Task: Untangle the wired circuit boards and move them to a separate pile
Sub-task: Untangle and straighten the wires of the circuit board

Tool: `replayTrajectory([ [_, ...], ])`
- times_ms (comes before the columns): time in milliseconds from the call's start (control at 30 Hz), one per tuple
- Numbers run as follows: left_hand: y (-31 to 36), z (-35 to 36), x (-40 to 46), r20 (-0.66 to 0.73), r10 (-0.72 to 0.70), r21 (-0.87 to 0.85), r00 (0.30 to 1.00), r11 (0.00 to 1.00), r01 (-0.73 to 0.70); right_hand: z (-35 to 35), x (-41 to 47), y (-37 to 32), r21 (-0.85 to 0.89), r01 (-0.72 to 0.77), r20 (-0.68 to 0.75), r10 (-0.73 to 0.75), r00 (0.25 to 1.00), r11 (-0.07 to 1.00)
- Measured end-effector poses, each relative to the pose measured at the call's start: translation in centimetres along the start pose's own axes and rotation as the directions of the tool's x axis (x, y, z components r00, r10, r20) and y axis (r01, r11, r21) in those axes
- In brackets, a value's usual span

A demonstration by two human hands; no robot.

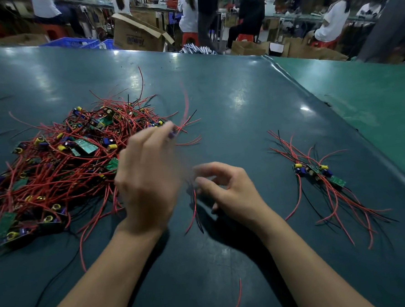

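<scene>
A big tangled heap of green circuit boards with red and black wires covers the table's left side. My left hand is raised at the heap's right edge and pinches a small board with blurred red wires fanning up from it. Below it, my right hand has curled fingers pinching red and black wires that hang down toward the table. To the right lies a small separate pile of wired boards, apart from both hands.
The dark green table mat stretches far back; a lighter green surface adjoins it at the right. A loose red wire lies near the front. Cardboard boxes, blue crates and seated people fill the background.
</scene>
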State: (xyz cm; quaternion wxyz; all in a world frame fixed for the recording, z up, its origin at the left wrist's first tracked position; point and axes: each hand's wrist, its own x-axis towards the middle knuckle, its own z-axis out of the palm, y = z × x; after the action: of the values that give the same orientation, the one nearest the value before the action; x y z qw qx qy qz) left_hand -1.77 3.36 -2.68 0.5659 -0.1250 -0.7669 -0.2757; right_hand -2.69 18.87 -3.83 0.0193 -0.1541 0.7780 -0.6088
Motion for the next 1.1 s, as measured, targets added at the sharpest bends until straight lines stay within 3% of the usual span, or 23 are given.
replayTrajectory([
  [100, 1.3, 0.4, -0.8, 0.155, 0.211, -0.145, 0.965, 0.971, -0.190, -0.2, 0.2, -0.4, 0.318, -0.015, -0.070, 0.039, 0.997, 0.948],
  [200, 1.7, 1.3, -0.8, 0.237, 0.245, -0.180, 0.940, 0.962, -0.205, -1.6, 0.5, -0.6, 0.549, -0.067, -0.039, 0.105, 0.994, 0.833],
  [300, 1.0, 1.5, -0.8, 0.280, 0.260, -0.156, 0.924, 0.962, -0.223, -1.6, 0.6, -0.4, 0.554, -0.119, 0.003, 0.141, 0.990, 0.824],
  [433, 1.3, 1.0, -0.9, 0.297, 0.212, -0.190, 0.931, 0.969, -0.160, -1.9, 1.1, -0.4, 0.539, -0.043, -0.232, 0.198, 0.952, 0.841],
  [467, 1.3, 0.9, -1.1, 0.364, 0.205, -0.258, 0.908, 0.960, -0.114, -2.2, 1.1, -0.5, 0.548, -0.015, -0.276, 0.198, 0.941, 0.836],
  [533, 1.2, 1.1, -1.6, 0.626, 0.202, -0.324, 0.753, 0.946, 0.015, -2.9, 1.0, -0.7, 0.566, 0.037, -0.343, 0.194, 0.919, 0.824],
  [567, 1.1, 1.2, -1.8, 0.730, 0.175, -0.286, 0.661, 0.956, 0.063, -3.1, 1.0, -0.7, 0.575, 0.057, -0.366, 0.194, 0.910, 0.816],
  [600, 0.7, 1.5, -2.0, 0.770, 0.129, -0.236, 0.625, 0.967, 0.092, -3.2, 0.9, -0.7, 0.586, 0.066, -0.374, 0.197, 0.906, 0.807],
  [700, -0.6, 2.0, -1.8, 0.714, -0.111, -0.084, 0.692, 0.967, 0.241, -3.1, 0.7, -0.7, 0.591, 0.056, -0.356, 0.198, 0.914, 0.805],
  [800, -2.2, 2.4, -1.6, 0.685, -0.316, 0.130, 0.656, 0.939, 0.318, -2.9, 0.6, -0.9, 0.585, 0.056, -0.336, 0.179, 0.925, 0.809],
  [867, -2.2, 2.3, -1.6, 0.655, -0.378, 0.226, 0.654, 0.924, 0.308, -2.7, 0.5, -1.1, 0.618, 0.056, -0.335, 0.198, 0.921, 0.784],
  [900, -1.9, 2.2, -1.4, 0.617, -0.351, 0.236, 0.704, 0.936, 0.260, -2.6, 0.5, -1.2, 0.646, 0.047, -0.323, 0.217, 0.921, 0.762],
  [967, -0.9, 2.0, -1.2, 0.541, -0.212, 0.157, 0.814, 0.976, 0.150, -2.5, 0.5, -1.4, 0.704, 0.015, -0.269, 0.246, 0.931, 0.710],
  [1000, -0.3, 1.9, -1.3, 0.533, -0.142, 0.025, 0.834, 0.988, 0.152, -2.5, 0.6, -1.4, 0.720, -0.001, -0.240, 0.250, 0.938, 0.694],
  [1033, 0.4, 1.8, -1.4, 0.569, -0.119, -0.146, 0.814, 0.959, 0.242, -2.4, 0.6, -1.4, 0.722, -0.019, -0.214, 0.249, 0.944, 0.692],
  [1100, 1.6, 1.8, -1.4, 0.684, -0.184, -0.366, 0.706, 0.751, 0.550, -2.0, 0.5, -1.4, 0.699, -0.048, -0.183, 0.243, 0.953, 0.714],
])
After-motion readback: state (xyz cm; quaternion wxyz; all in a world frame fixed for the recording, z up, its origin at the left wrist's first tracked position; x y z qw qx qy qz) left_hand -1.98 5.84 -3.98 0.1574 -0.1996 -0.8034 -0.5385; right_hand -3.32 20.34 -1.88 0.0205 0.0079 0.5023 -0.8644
